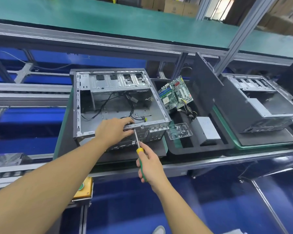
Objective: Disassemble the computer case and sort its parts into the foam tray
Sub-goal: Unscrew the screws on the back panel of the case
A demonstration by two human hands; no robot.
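Observation:
An open grey computer case (pixel 118 105) lies on its side on a dark mat, with loose black cables inside. My left hand (pixel 114 130) grips the case's near rear edge, fingers curled over a black part there. My right hand (pixel 150 163) holds a screwdriver (pixel 139 144) with a yellow and green handle, its tip against the case's rear panel just right of my left hand. To the right sits the black foam tray (pixel 198 147), holding a green motherboard (pixel 175 93), a grey power supply (pixel 208 129) with yellow wires, and a clear screw box (pixel 179 131).
A dark side panel (pixel 205 85) leans upright behind the foam tray. A second open case (pixel 260 102) stands at the far right on a green mat. A yellow button box (pixel 83 190) hangs at the bench's front edge. Aluminium rails and a post (pixel 235 36) cross behind.

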